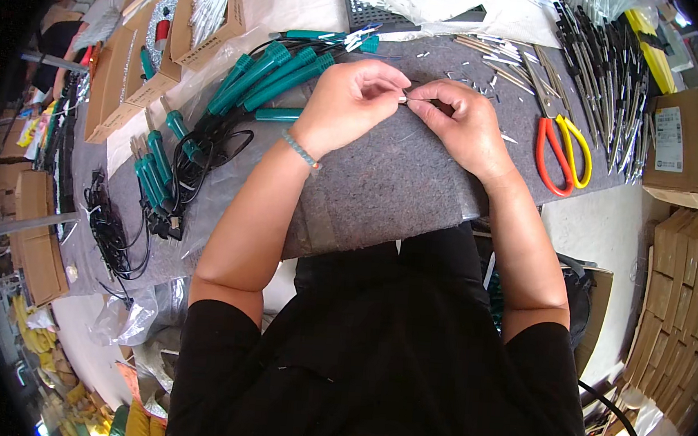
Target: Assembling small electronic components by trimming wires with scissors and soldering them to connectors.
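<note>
Above the grey felt-covered bench [393,180], my left hand [350,103] and my right hand [461,128] meet fingertip to fingertip. Both are closed in a pinch. Between them shows a tiny thin piece, like a wire end [406,99], too small to make out fully. Just beyond the left hand lie green tool handles [271,77] with black cords, and a teal handle [277,115] sits beside the wrist. Scissors [556,140] with one red and one yellow grip lie to the right of my right hand. Small white tube bits [459,63] are scattered beyond the fingers.
Thin brown and white rods [501,62] lie at the back, with dark-and-metal rods [609,91] farther right. Open cardboard boxes [144,62] hold parts at the far left. A bundle of black cords [115,224] hangs near the left edge. Stacked cartons [678,301] stand right.
</note>
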`<state>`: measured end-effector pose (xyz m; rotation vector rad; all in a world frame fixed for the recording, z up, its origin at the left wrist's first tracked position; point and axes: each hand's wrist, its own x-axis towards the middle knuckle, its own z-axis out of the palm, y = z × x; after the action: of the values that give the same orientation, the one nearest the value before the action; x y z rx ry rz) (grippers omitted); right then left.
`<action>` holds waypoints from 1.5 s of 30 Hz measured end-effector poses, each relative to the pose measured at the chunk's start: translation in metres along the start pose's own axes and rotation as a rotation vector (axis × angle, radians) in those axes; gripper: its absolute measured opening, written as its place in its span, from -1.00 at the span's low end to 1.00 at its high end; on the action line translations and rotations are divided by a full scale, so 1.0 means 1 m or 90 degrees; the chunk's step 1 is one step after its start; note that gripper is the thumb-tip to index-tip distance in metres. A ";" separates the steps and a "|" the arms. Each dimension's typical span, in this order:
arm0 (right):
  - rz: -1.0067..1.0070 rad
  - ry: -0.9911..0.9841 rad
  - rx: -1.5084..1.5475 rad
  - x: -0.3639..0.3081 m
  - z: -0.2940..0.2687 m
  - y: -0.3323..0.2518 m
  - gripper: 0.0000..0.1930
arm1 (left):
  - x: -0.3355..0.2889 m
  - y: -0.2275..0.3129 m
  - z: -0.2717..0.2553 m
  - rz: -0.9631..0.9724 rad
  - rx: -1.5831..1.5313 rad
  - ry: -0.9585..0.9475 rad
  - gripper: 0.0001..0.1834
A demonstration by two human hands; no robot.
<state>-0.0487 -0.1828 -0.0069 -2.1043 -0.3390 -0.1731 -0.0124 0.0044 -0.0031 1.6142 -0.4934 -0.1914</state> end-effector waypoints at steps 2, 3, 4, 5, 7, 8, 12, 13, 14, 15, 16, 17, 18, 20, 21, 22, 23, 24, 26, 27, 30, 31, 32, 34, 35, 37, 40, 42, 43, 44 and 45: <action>0.007 0.004 -0.003 0.001 0.001 0.003 -0.87 | -0.002 0.005 0.000 -0.002 0.104 -0.037 -0.82; 0.007 0.004 -0.003 0.001 0.001 0.002 -0.87 | -0.002 0.004 0.001 -0.002 0.104 -0.037 -0.82; 0.016 0.001 -0.010 0.001 0.000 0.002 -0.87 | -0.001 0.002 0.003 0.009 0.118 -0.022 -0.85; 0.025 -0.002 -0.016 0.002 0.000 0.001 -0.86 | 0.000 -0.001 0.005 0.019 0.132 -0.006 -0.87; 0.010 0.002 -0.016 0.003 0.001 0.000 -0.86 | 0.001 -0.006 0.009 0.047 0.165 0.025 -0.89; -0.004 0.006 -0.017 0.004 0.001 0.001 -0.86 | 0.002 -0.007 0.011 0.075 0.197 0.056 -0.91; -0.002 0.002 -0.037 0.007 0.000 0.000 -0.84 | 0.004 -0.004 0.012 0.028 0.228 0.061 -0.96; -0.010 -0.012 -0.024 0.008 -0.001 0.002 -0.84 | 0.005 -0.005 0.011 0.017 0.223 0.061 -0.96; -0.018 -0.025 -0.012 0.009 -0.002 0.004 -0.83 | 0.006 -0.005 0.011 0.006 0.216 0.060 -0.96; -0.018 -0.025 -0.013 0.011 -0.004 0.006 -0.83 | 0.006 -0.006 0.011 0.006 0.216 0.060 -0.96; -0.013 -0.047 0.013 0.013 -0.005 0.009 -0.84 | 0.007 -0.006 0.011 0.001 0.182 0.058 -0.96; -0.008 -0.069 0.040 0.015 -0.006 0.009 -0.84 | 0.006 -0.006 0.011 -0.004 0.148 0.056 -0.95; -0.008 -0.069 0.039 0.014 -0.006 0.008 -0.84 | 0.006 -0.007 0.011 -0.004 0.147 0.057 -0.95; 0.034 -0.082 0.051 0.013 -0.006 0.002 -0.85 | 0.006 -0.008 0.010 0.007 0.156 0.048 -0.94; 0.033 -0.081 0.050 0.013 -0.006 0.002 -0.85 | 0.006 -0.007 0.011 0.009 0.157 0.048 -0.94; 0.014 -0.061 0.026 0.012 -0.004 0.003 -0.86 | 0.005 -0.007 0.012 0.012 0.162 0.043 -0.95; -0.005 -0.040 0.001 0.011 -0.003 0.003 -0.86 | 0.004 -0.006 0.012 0.015 0.167 0.038 -0.95; -0.005 -0.040 0.001 0.010 -0.002 0.002 -0.86 | 0.003 -0.006 0.012 0.015 0.168 0.038 -0.95; 0.001 -0.008 -0.072 0.011 0.000 -0.002 -0.86 | 0.003 -0.004 0.012 -0.001 0.171 0.031 -0.96; 0.001 -0.007 -0.073 0.011 0.000 -0.002 -0.86 | 0.004 -0.003 0.011 0.000 0.171 0.031 -0.96; -0.032 -0.009 -0.042 0.010 0.001 0.003 -0.87 | 0.006 -0.003 0.010 -0.024 0.180 0.020 -0.96; -0.054 0.005 -0.038 0.009 0.001 0.004 -0.87 | 0.006 -0.004 0.010 -0.022 0.187 0.029 -0.95; -0.076 0.018 -0.033 0.009 0.001 0.004 -0.86 | 0.006 -0.005 0.010 -0.021 0.195 0.037 -0.95; -0.085 0.001 -0.027 0.009 -0.002 0.005 -0.86 | 0.006 -0.011 0.012 0.002 0.213 0.050 -0.95; -0.093 -0.014 -0.021 0.010 -0.003 0.005 -0.86 | 0.006 -0.012 0.013 0.026 0.233 0.061 -0.95; -0.070 -0.030 -0.005 0.011 -0.005 0.005 -0.85 | 0.006 -0.013 0.012 0.062 0.260 0.072 -0.95; -0.034 -0.075 0.032 0.016 -0.008 0.005 -0.83 | 0.005 -0.012 0.011 0.103 0.296 0.082 -0.95; -0.019 -0.104 0.051 0.017 -0.010 0.006 -0.82 | 0.005 -0.012 0.011 0.108 0.304 0.082 -0.95; -0.013 -0.107 0.070 0.017 -0.011 0.006 -0.82 | 0.005 -0.012 0.011 0.115 0.304 0.080 -0.94; -0.007 -0.110 0.090 0.017 -0.011 0.006 -0.82 | 0.005 -0.011 0.011 0.121 0.305 0.078 -0.94; -0.007 -0.109 0.090 0.018 -0.010 0.007 -0.82 | 0.005 -0.010 0.011 0.121 0.305 0.077 -0.94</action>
<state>-0.0294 -0.1916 -0.0023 -1.9816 -0.4513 0.0257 -0.0109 -0.0077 -0.0136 2.0157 -0.6273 0.1823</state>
